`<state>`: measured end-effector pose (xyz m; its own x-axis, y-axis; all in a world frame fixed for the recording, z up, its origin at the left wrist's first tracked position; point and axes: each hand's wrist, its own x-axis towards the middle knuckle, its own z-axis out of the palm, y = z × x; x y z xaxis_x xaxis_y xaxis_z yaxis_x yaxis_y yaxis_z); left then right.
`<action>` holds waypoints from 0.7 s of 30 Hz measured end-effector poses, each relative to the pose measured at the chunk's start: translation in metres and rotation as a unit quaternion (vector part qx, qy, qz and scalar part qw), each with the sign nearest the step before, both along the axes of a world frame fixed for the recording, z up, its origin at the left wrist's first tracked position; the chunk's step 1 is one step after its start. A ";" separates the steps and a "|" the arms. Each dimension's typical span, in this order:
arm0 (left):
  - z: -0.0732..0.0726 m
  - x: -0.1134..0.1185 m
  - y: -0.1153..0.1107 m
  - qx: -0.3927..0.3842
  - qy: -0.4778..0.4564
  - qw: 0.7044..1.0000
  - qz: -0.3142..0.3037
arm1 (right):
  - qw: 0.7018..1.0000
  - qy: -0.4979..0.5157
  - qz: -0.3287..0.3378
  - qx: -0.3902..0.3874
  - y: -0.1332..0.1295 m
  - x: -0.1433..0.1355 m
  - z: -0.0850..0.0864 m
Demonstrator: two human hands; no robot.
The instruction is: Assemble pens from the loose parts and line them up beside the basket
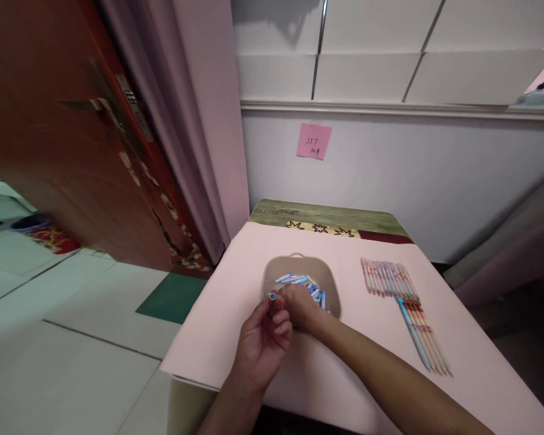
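Near the front of a beige basket (332,287), my left hand (265,338) pinches a small blue tubular piece (272,296) between thumb and fingertips, its round open end facing me. My right hand (298,303) reaches over the basket's near left part, just beside the left hand. Its fingers are bent downward and their tips are hidden, so what they hold cannot be made out. Several blue and white pen parts (323,299) lie loose in the basket.
On the pink-covered table (226,302), a row of clear pens (387,278) lies at the right. Closer to me are several brown-topped pens (428,338) and a light blue pen (412,332). A pink note (314,141) is on the wall; a curtain and red door stand left.
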<state>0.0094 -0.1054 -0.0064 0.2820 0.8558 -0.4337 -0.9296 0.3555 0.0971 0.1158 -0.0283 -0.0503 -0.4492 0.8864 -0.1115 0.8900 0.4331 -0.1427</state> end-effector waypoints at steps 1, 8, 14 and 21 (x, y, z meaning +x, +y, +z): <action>-0.001 -0.001 0.000 -0.002 0.010 1.000 0.001 | 1.000 0.019 -0.012 0.005 -0.001 0.005 0.005; -0.015 0.000 0.001 0.020 0.100 0.995 -0.004 | 0.833 0.533 -0.145 -0.031 -0.051 0.046 0.057; -0.019 0.023 -0.004 0.015 0.127 0.991 -0.038 | 0.891 0.428 -0.114 0.101 -0.084 0.047 0.067; -0.020 0.033 -0.016 -0.024 0.149 0.987 -0.060 | 0.911 0.384 -0.093 0.116 -0.091 0.052 0.060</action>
<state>0.0419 -0.1212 -0.0266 0.2338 0.8010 -0.5511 -0.8136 0.4715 0.3402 0.1682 -0.1193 0.0092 -0.1558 0.9145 0.3734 0.6275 0.3836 -0.6776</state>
